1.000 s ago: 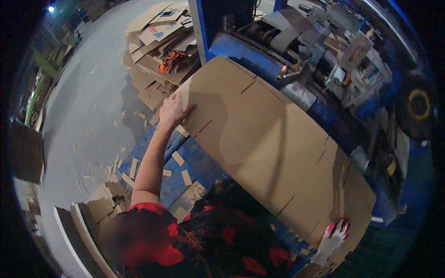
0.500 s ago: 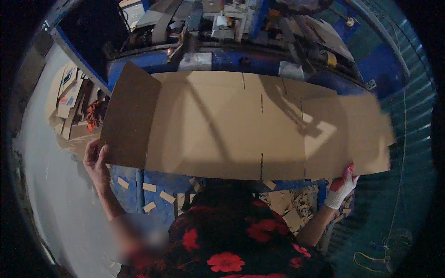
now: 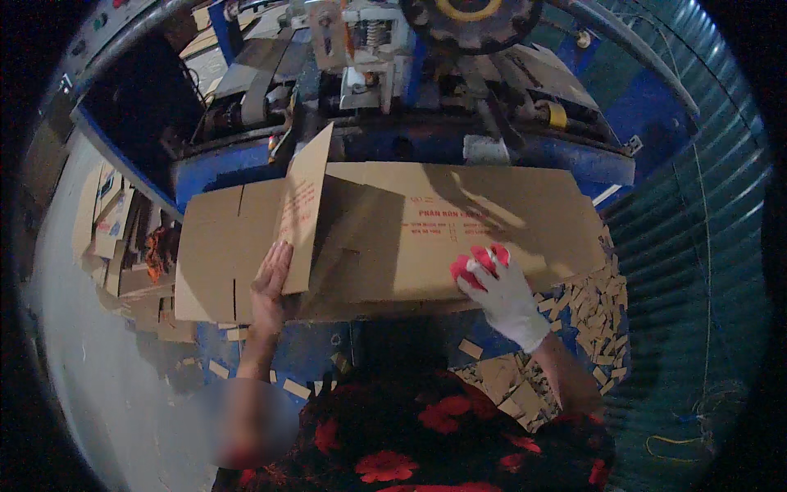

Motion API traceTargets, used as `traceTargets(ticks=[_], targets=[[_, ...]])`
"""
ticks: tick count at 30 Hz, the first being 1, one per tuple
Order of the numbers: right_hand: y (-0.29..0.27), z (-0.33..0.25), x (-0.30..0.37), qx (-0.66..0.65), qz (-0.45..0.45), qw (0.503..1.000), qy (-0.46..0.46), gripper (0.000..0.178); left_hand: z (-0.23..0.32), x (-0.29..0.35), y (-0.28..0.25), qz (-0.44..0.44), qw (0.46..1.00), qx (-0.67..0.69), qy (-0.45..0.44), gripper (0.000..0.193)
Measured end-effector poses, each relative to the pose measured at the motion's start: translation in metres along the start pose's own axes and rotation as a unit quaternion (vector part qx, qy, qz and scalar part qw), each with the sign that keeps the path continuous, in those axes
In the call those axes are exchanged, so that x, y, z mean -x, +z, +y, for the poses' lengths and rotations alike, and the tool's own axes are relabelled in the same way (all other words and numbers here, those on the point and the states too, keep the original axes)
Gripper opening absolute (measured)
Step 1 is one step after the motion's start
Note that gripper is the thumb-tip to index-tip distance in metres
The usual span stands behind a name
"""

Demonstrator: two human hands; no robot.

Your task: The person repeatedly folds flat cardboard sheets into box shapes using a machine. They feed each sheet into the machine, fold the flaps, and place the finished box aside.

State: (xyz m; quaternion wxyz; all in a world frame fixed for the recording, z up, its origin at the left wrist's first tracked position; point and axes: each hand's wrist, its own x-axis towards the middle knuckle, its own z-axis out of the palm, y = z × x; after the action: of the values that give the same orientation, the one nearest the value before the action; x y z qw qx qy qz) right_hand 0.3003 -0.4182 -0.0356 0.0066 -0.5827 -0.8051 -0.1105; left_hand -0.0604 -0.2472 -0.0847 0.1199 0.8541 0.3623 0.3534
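Note:
A brown cardboard box blank lies folded across the blue machine's front, with red print on its right panel. A narrow printed panel stands up, tilted, left of the middle. My bare left hand rests against this standing panel near its lower edge, fingers stretched out; its thumb is not clearly visible. Lying on the printed right panel near the front edge is my right hand, in a white glove with red fingertips. Its fingers are apart and slightly bent, with nothing held in them.
A blue machine with rollers and a large dark wheel stands beyond the cardboard. Cardboard offcuts heap at the right, with more below the blank. Stacked cardboard lies at the left. A corrugated wall runs along the right side.
The blank was spread wide between both hands; now its right part is folded over, showing print. Both hands moved inward, the left onto the standing panel, the right onto the printed panel.

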Motion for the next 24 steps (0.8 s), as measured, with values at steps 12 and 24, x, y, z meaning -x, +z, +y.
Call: traceTargets(ticks=[12,24], targets=[[0.068,0.102,-0.079,-0.004,0.084,0.996,-0.033,0.055,-0.05,-0.106,0.058,-0.009,0.998,-0.065,0.018,0.059],[0.107,0.193,-0.183,0.05,0.047,0.997,-0.03,0.057,-0.107,-0.208,0.111,-0.016,0.985,-0.156,0.071,0.064]])
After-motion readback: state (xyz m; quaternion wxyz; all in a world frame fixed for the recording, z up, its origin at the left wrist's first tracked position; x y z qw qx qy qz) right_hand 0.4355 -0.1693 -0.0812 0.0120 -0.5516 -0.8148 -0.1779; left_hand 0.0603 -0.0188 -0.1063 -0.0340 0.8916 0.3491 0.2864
